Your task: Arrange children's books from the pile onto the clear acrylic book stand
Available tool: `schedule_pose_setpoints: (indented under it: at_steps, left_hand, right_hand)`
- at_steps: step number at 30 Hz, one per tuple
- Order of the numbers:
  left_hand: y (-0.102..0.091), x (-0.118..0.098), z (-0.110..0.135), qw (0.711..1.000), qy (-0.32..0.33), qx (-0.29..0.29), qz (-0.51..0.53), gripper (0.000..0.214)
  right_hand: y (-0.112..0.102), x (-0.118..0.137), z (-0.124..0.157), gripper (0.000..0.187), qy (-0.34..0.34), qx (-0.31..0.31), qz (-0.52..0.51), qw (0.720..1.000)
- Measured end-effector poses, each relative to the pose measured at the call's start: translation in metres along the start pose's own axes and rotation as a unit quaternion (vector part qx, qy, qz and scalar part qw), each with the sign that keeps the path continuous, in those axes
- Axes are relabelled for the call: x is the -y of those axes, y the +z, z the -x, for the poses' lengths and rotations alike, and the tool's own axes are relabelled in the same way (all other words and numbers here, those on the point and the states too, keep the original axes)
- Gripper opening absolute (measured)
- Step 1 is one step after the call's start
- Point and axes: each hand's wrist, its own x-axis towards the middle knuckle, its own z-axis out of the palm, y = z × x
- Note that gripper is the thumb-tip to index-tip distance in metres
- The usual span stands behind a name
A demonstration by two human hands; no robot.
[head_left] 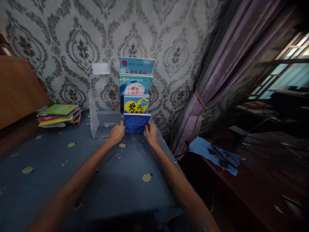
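A clear acrylic tiered rack stands against the patterned wall on a blue patterned tablecloth. Its right half holds several children's books stepped one above another. The front one is a dark blue book. My left hand grips its left edge and my right hand grips its right edge, fingers curled on it. Behind it stands a yellow-and-blue book, then a book with a white-and-blue cover, and a light blue one at the top.
A stack of colourful books lies at the table's back left. A wooden board leans at far left. Purple curtains hang to the right. A dark side table carries a blue cloth with dark tools on it.
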Motion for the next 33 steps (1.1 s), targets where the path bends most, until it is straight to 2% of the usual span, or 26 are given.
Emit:
schedule_pose_setpoints:
  at_steps: [14,22,25,29,33]
  left_hand:
    - [-0.002,0.003,0.009,1.000,0.011,0.006,-0.003,0.032]
    - [0.010,0.014,0.010,0.998,0.058,-0.023,0.015,0.027]
    - [0.019,0.026,0.014,0.993,0.103,-0.050,0.031,0.029]
    - [0.032,0.052,0.026,0.986,0.149,-0.075,0.014,0.040]
    - [0.039,0.087,0.043,0.979,0.183,-0.087,-0.026,0.050]
  right_hand:
    - [-0.002,-0.001,0.009,0.021,0.001,-0.004,0.003,1.000]
    - [0.001,-0.003,0.023,0.033,0.024,-0.006,-0.046,0.999]
    - [0.003,-0.005,0.034,0.037,0.062,-0.011,-0.063,0.996]
    - [0.010,-0.004,0.048,0.032,0.079,0.015,-0.051,0.995]
    - [0.016,0.004,0.055,0.025,0.065,0.116,-0.017,0.991]
